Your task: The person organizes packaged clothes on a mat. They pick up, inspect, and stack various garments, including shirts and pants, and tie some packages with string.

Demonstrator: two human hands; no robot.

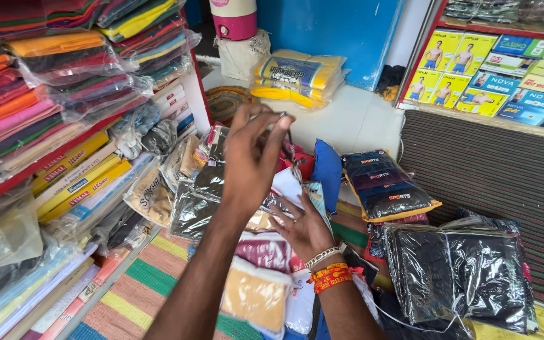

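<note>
My left hand (251, 157) is raised over the middle of the pile, its fingertips pinched on what looks like a thin string that runs down to the packets. Below it, my right hand (305, 232), with a chain bracelet and orange threads on the wrist, lies flat with its fingers spread on a stack of clear-wrapped garment packets (266, 252). The packets hold maroon, yellow and white cloth. More shiny plastic packets (196, 195) lie just left of the hands.
Shelves of folded cloth (39, 82) and flat boxes (77, 182) stand on the left. A tied bundle of dark packets (461, 271) and a stack of dark garments (385, 186) lie to the right. A yellow bundle (297, 75) sits at the back, and boxes (492, 69) fill the right-hand shelf.
</note>
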